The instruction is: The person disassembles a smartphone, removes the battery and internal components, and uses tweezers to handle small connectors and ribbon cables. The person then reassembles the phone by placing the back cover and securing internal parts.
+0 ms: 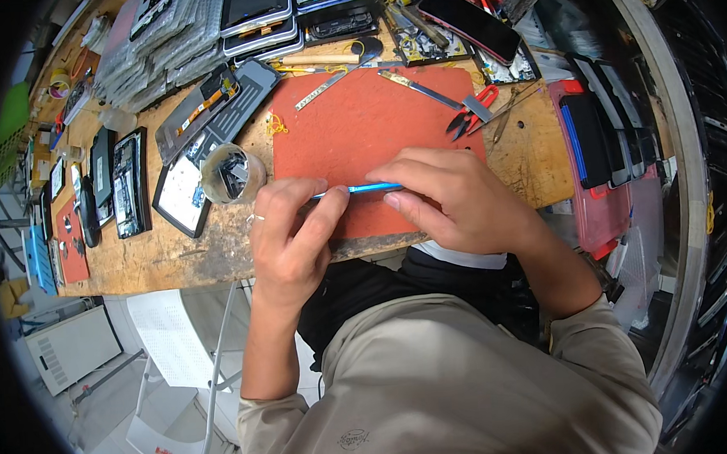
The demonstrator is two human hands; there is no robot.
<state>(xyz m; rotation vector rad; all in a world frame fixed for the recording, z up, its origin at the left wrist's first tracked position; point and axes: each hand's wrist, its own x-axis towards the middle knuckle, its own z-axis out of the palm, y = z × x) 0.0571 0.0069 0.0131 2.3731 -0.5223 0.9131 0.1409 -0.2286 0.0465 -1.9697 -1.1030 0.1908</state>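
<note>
**Thin blue phone pinched edge-on over the red mat**

Left fingers (pixel 317 209) closed on the left end of a slim blue phone (pixel 360 189), thumb underneath, fingertips on top. Right fingers (pixel 414 175) curled over the right end, thumb pressing the near edge. Held on edge, just above the near edge of the red mat (pixel 358 120), close to the near edge of the desk (pixel 160 258).

Probably light and stiff, yet fragile: a thin slab, likely glass-faced, apt to crack if flexed or twisted. Smooth sides likely slippery, so best taken along the long edges near both ends, never by the flat faces, with even pressure from left hand (pixel 294 239) and right hand (pixel 461 201).

Further out on the mat: metal ruler (pixel 327 87), flat blade (pixel 422 91), red pliers (pixel 471 116). Left of the mat, a small cup of parts (pixel 231 175); beyond it, opened phones (pixel 131 186) toward the left edge.
</note>
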